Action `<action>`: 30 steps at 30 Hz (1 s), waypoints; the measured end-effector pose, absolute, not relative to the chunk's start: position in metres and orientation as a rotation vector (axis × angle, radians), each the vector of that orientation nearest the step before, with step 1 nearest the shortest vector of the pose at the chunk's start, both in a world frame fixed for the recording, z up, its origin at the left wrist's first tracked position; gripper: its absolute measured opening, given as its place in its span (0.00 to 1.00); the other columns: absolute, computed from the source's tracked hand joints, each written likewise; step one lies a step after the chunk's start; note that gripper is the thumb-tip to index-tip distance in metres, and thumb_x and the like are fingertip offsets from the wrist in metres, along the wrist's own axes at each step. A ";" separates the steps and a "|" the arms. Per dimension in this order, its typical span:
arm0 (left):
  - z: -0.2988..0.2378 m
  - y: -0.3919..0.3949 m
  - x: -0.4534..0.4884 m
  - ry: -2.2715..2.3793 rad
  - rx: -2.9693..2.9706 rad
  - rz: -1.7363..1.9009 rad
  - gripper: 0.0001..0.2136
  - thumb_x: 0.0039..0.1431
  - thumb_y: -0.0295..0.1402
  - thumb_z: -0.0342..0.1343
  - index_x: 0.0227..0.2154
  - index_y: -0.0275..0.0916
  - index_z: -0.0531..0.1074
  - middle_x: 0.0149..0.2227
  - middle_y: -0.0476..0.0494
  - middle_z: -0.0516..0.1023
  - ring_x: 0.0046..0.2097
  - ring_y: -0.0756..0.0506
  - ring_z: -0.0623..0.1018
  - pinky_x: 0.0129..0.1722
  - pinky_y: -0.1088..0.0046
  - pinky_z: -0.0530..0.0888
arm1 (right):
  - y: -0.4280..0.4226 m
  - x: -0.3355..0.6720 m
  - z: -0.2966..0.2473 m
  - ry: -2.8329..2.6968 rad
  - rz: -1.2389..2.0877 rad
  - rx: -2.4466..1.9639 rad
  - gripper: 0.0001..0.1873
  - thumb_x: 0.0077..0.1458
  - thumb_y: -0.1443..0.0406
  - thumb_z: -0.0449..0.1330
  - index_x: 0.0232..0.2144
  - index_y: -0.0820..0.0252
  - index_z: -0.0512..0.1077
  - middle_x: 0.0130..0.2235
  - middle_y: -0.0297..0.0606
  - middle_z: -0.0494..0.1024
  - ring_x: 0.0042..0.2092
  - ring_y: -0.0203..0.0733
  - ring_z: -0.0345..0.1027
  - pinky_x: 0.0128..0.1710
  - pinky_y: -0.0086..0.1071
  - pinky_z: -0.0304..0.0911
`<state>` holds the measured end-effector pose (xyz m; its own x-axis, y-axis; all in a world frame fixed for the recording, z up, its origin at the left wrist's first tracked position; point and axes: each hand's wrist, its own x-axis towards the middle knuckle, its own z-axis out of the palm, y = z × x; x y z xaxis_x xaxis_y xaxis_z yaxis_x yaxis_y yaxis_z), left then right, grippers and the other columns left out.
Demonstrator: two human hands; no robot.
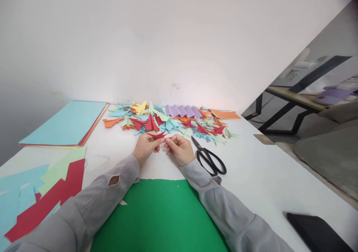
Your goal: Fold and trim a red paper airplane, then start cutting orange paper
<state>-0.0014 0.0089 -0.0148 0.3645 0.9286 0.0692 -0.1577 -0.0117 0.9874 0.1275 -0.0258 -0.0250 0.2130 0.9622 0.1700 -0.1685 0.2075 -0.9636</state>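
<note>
As both forearms in grey sleeves reach forward, a small piece of red folded paper point(157, 135) lies between the fingertips, just above the tabletop, its long axis running roughly from side to side. The left hand point(147, 146) pinches it between thumb and fingers, with most of the visible paper standing above them; the right hand point(180, 148) appears to pinch its right end, fingertips nearly meeting the left's. Both hands touch it, so neither is nearer.

Beneath is a white table point(251, 192), with a green sheet point(160, 214) nearest the person. Just beyond the hands, colourful folded paper pieces point(151, 123) crowd along a pale wall point(167, 39). Black-handled scissors point(209, 158) lie beside the right hand. At left are a stack of coloured sheets point(64, 121) and loose offcuts point(73, 177); at near right, a dark flat object point(319, 231). Past the table's right edge stand another table point(293, 95) and grey-green padded seating point(330, 147).
</note>
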 end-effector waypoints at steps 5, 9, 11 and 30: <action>-0.013 0.008 -0.001 0.766 1.230 1.065 0.12 0.40 0.34 0.63 0.28 0.34 0.71 0.16 0.53 0.68 0.18 0.55 0.66 0.18 0.79 0.63 | -0.026 0.127 -0.025 -0.965 0.931 -1.028 0.14 0.37 0.56 0.67 0.20 0.61 0.71 0.19 0.33 0.74 0.18 0.31 0.62 0.14 0.24 0.58; -0.008 0.008 -0.003 0.744 1.111 1.030 0.13 0.40 0.32 0.61 0.32 0.35 0.68 0.21 0.51 0.71 0.17 0.54 0.67 0.16 0.77 0.64 | -0.026 0.128 -0.024 -0.895 0.882 -1.036 0.13 0.36 0.59 0.68 0.22 0.61 0.72 0.19 0.33 0.74 0.18 0.31 0.62 0.14 0.24 0.58; -0.005 0.008 -0.003 0.697 1.023 1.020 0.12 0.42 0.34 0.58 0.30 0.35 0.67 0.23 0.49 0.72 0.18 0.53 0.68 0.16 0.76 0.65 | -0.025 0.128 -0.023 -0.883 0.869 -1.043 0.12 0.34 0.60 0.69 0.22 0.61 0.72 0.18 0.32 0.73 0.18 0.32 0.62 0.14 0.25 0.57; -0.009 0.009 -0.001 0.798 1.072 1.094 0.11 0.39 0.34 0.63 0.21 0.33 0.68 0.17 0.49 0.71 0.19 0.53 0.69 0.18 0.76 0.67 | -0.025 0.129 -0.030 -1.083 0.859 -1.019 0.12 0.32 0.65 0.69 0.25 0.58 0.74 0.22 0.31 0.73 0.22 0.32 0.63 0.17 0.25 0.60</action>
